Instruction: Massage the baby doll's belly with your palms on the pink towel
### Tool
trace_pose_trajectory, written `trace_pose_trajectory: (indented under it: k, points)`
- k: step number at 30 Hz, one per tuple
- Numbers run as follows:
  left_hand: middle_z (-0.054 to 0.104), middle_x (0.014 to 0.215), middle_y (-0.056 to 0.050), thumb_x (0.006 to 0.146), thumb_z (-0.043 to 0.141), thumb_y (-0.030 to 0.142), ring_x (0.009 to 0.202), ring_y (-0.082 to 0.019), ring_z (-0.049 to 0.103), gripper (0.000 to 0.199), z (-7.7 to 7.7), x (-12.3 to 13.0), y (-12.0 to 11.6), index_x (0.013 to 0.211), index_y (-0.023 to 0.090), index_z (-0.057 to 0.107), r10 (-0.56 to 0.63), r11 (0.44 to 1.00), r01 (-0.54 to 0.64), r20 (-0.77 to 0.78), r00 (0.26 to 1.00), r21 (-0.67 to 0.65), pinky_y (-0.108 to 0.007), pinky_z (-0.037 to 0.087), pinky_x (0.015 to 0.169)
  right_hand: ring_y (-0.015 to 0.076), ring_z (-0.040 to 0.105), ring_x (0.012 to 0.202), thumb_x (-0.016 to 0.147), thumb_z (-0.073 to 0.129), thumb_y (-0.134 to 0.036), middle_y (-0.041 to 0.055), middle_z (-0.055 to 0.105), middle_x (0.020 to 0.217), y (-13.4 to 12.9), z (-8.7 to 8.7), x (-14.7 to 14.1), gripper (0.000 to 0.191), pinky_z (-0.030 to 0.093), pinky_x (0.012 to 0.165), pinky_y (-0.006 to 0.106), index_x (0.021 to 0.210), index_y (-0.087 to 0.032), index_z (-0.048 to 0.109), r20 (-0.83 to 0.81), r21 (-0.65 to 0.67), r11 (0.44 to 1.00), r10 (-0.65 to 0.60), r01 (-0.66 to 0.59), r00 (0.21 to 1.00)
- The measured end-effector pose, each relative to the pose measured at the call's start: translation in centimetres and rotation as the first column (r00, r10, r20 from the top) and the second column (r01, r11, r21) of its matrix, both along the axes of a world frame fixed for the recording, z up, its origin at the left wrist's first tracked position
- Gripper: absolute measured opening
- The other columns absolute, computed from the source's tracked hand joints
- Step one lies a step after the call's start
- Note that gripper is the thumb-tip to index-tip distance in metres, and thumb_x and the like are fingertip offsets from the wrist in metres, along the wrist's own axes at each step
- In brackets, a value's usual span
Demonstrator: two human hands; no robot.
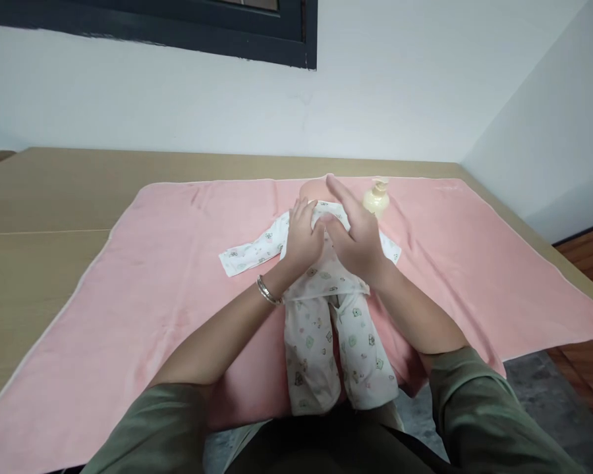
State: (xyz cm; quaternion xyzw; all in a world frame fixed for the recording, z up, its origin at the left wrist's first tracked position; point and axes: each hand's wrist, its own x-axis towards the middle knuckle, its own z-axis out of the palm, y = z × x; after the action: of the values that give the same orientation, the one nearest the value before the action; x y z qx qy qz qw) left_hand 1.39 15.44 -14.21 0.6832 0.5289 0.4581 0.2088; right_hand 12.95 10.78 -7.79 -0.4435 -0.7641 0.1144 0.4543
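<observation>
White clothes with small printed figures lie on a pink blanket (178, 263): a long-sleeved top (326, 280) and trousers (311, 355) below it. A rounded skin-toned shape (313, 189) shows past the collar, partly hidden by my hands. My left hand (304, 237), with a silver bracelet at the wrist, is held above the top, fingers extended. Beside it, my right hand (356, 237) has its fingers stretched out and thumb apart. Their thumbs come close together or touch. Nothing shows in either hand. A cream pump bottle (376, 197) stands just beyond my right hand.
The blanket covers much of a wooden table (54, 197) and hangs over its near edge. Behind the table is a white wall (202, 105) with a dark frame (296, 52). Wooden furniture (590, 257) stands at the right.
</observation>
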Motion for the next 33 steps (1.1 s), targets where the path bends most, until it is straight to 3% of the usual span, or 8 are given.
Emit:
trace_pose_trajectory:
  k: [2, 5, 10, 14, 18, 26, 30, 33]
  points:
    - [0.055, 0.142, -0.014, 0.091, 0.041, 0.025, 0.142, -0.029, 0.041, 0.038, -1.4, -0.6, 1.6, 0.124, 0.016, 0.059, 0.056, 0.998, -0.056, -0.025, 0.998, 0.005, -0.052, 0.023, 0.124, 0.0233, 0.051, 0.134, 0.090, 0.035, -0.017, 0.0092, 0.057, 0.140, 2.5, -2.1, -0.4, 0.052, 0.045, 0.114, 0.044, 0.140, -0.014, 0.049, 0.087, -0.122, 0.992, -0.030, 0.040, 0.996]
    - [0.067, 0.124, -0.012, 0.090, 0.037, 0.022, 0.120, -0.027, 0.059, 0.036, -2.4, -1.3, 2.3, 0.113, 0.017, 0.064, 0.071, 0.997, -0.070, -0.050, 0.996, 0.022, -0.049, 0.041, 0.113, 0.0233, 0.048, 0.136, 0.086, 0.036, -0.010, 0.0120, 0.057, 0.140, 5.8, -5.0, -1.1, 0.052, 0.036, 0.120, 0.041, 0.134, -0.007, 0.056, 0.265, -0.178, 0.981, -0.033, 0.083, 0.964]
    - [0.066, 0.124, -0.013, 0.086, 0.039, 0.019, 0.120, -0.027, 0.058, 0.037, -3.4, -1.2, 2.4, 0.114, 0.015, 0.064, 0.089, 0.995, -0.085, -0.085, 0.992, 0.052, -0.047, 0.042, 0.111, 0.0260, 0.045, 0.138, 0.087, 0.034, -0.009, 0.0177, 0.054, 0.141, 7.4, -7.4, -1.3, 0.051, 0.031, 0.122, 0.044, 0.132, -0.001, 0.056, 0.395, -0.139, 0.984, -0.045, 0.108, 0.918]
    - [0.063, 0.130, -0.014, 0.086, 0.042, 0.022, 0.126, -0.029, 0.053, 0.039, -3.9, -0.9, 2.4, 0.119, 0.014, 0.062, 0.163, 0.986, -0.158, -0.110, 0.980, 0.060, -0.048, 0.037, 0.115, 0.0272, 0.044, 0.138, 0.089, 0.036, -0.012, 0.0185, 0.053, 0.142, 7.0, -7.4, -0.8, 0.049, 0.030, 0.122, 0.043, 0.132, -0.001, 0.056, 0.410, -0.123, 0.984, -0.067, 0.128, 0.910]
    - [0.063, 0.128, -0.019, 0.088, 0.040, 0.023, 0.122, -0.033, 0.055, 0.043, -3.8, -0.8, 2.3, 0.121, 0.006, 0.062, 0.185, 0.983, -0.181, -0.211, 0.960, 0.038, -0.049, 0.038, 0.112, 0.0330, 0.044, 0.138, 0.093, 0.041, -0.019, 0.0243, 0.051, 0.142, 6.5, -7.1, -0.8, 0.050, 0.032, 0.119, 0.047, 0.136, 0.004, 0.051, 0.449, -0.137, 0.948, -0.198, 0.286, 0.871]
    - [0.055, 0.143, -0.015, 0.089, 0.044, 0.025, 0.136, -0.029, 0.047, 0.046, -3.8, -2.1, 3.6, 0.131, 0.009, 0.056, 0.035, 0.999, -0.045, -0.374, 0.927, -0.018, -0.049, 0.032, 0.119, 0.0353, 0.048, 0.134, 0.098, 0.034, -0.018, 0.0265, 0.053, 0.139, 3.8, -7.6, -1.7, 0.048, 0.033, 0.117, 0.049, 0.137, 0.006, 0.049, 0.626, 0.017, 0.953, -0.247, 0.304, 0.740]
    - [0.061, 0.135, -0.017, 0.093, 0.039, 0.024, 0.130, -0.029, 0.053, 0.042, -3.8, -1.7, 3.0, 0.126, 0.009, 0.060, 0.088, 0.996, -0.066, -0.406, 0.909, 0.066, -0.049, 0.038, 0.115, 0.0335, 0.043, 0.139, 0.097, 0.034, -0.016, 0.0248, 0.049, 0.144, 4.6, -6.8, -1.0, 0.049, 0.031, 0.119, 0.044, 0.139, 0.005, 0.048, 0.618, -0.113, 0.961, -0.130, 0.251, 0.775]
    - [0.066, 0.126, -0.016, 0.095, 0.034, 0.021, 0.123, -0.028, 0.058, 0.040, -3.6, -1.1, 2.1, 0.117, 0.010, 0.066, 0.127, 0.987, -0.071, -0.421, 0.898, 0.145, -0.046, 0.043, 0.111, 0.0335, 0.035, 0.144, 0.097, 0.038, -0.022, 0.0227, 0.041, 0.150, 6.1, -6.4, -0.3, 0.053, 0.030, 0.120, 0.044, 0.143, 0.003, 0.043, 0.552, -0.249, 0.928, -0.101, 0.279, 0.828]
